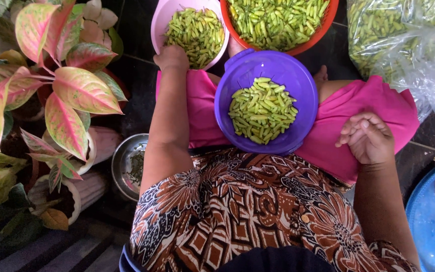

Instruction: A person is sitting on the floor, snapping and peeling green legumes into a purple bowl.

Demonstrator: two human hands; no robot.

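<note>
My left hand (171, 57) reaches forward to the near rim of a pink bowl (161, 20) full of small green chillies (196, 34); its fingers are hidden among them. A purple bowl (237, 65) holding a layer of green chillies (262, 110) rests on my lap, between my knees. My right hand (367, 137) lies on my right knee on the pink cloth (378, 100), fingers loosely curled, with nothing visible in it. An orange bowl (328, 20) heaped with chillies stands just beyond the purple one.
Potted plants with pink-and-green leaves (66, 85) crowd the left. A small steel bowl (122, 161) with dark scraps sits on the floor by my left side. Clear plastic bags of chillies (404, 45) lie at the upper right. A blue tray (429, 221) shows at the lower right.
</note>
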